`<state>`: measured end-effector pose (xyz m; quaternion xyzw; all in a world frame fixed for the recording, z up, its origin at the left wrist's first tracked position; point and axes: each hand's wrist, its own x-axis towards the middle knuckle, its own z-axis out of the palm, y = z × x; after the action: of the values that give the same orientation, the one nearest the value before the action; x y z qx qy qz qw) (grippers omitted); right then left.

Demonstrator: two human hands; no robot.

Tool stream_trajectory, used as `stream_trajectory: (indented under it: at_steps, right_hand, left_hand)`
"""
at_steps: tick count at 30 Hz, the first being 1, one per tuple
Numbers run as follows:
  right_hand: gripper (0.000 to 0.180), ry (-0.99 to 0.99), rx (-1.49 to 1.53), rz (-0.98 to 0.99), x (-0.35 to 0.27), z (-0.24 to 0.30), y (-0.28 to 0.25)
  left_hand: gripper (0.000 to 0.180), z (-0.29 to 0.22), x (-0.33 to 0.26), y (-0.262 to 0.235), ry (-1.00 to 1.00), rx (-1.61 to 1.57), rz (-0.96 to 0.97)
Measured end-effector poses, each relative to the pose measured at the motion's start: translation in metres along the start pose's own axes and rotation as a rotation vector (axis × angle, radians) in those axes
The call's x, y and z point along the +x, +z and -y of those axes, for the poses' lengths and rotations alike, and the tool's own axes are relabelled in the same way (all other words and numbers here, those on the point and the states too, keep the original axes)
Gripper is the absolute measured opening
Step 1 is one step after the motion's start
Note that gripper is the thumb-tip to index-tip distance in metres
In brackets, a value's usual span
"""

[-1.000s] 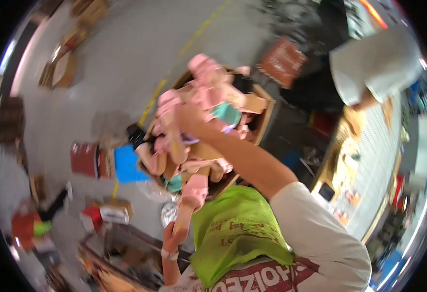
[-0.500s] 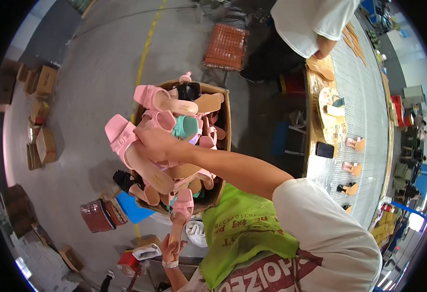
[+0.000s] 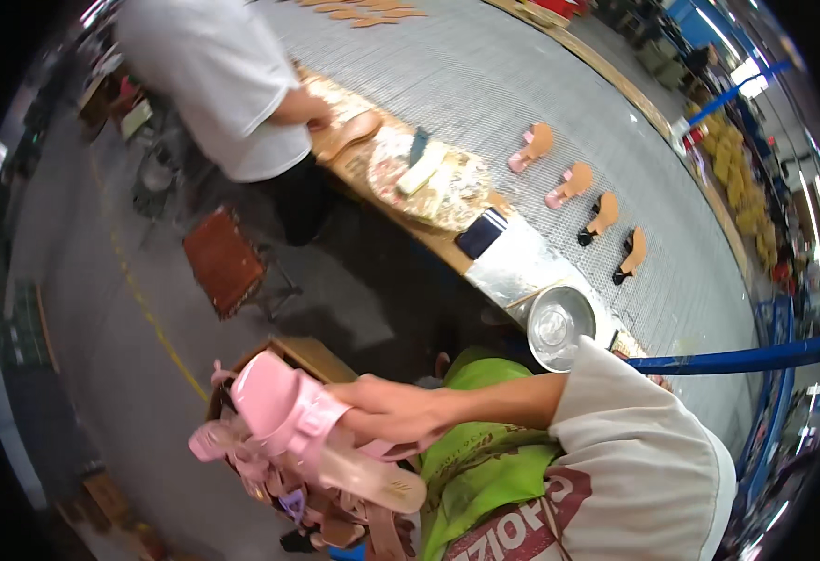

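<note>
Well, green apron (image 3: 485, 458): dark red lettering crosses it, creased and partly behind the forearm (image 3: 508, 400); the white shirt (image 3: 639, 449) carries large pale letters on a dark red patch, cut off below.
Right hand (image 3: 396, 409): gripping a pink sandal (image 3: 274, 397) near its strap, fingertips hidden from where I stand.
Left hand: out of sight; I cannot tell its grip.
Pink sandal: over the carton (image 3: 321, 362), its insole mark too small to read.
Carton: heaped with other sandals, half covered.
Worktable (image 3: 676, 304): metal bowl (image 3: 560, 327), dark phone (image 3: 482, 233), four single shoes (image 3: 569, 185) on mesh.
Co-worker (image 3: 218, 84): white-shirted, head beyond view.
</note>
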<state>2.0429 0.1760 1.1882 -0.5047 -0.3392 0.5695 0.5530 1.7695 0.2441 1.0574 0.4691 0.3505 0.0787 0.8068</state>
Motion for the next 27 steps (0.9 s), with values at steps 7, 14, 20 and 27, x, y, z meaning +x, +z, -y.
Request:
stream_trajectory:
  at_steps: [7, 14, 20, 27]
  right_hand:
    - [0.027, -0.150, -0.123, -0.609, -0.189, 0.037, -0.222]
    - [0.023, -0.236, 0.055, -1.300, -0.322, 0.011, -0.319]
    - [0.025, -0.280, 0.354, -1.623, -0.334, -0.005, -0.353]
    - [0.026, -0.103, 0.209, -2.061, -0.258, -0.014, -0.404]
  left_hand:
    - [0.035, -0.078, 0.180, 0.233, -0.175, 0.336, 0.605]
    - [0.034, -0.150, 0.344, 0.467, -0.240, 0.757, 1.184]
    - [0.047, -0.089, 0.552, 0.728, 0.230, 1.918, 1.113]
    - [0.039, 0.093, 0.782, 0.831, 0.238, 2.497, 0.874]
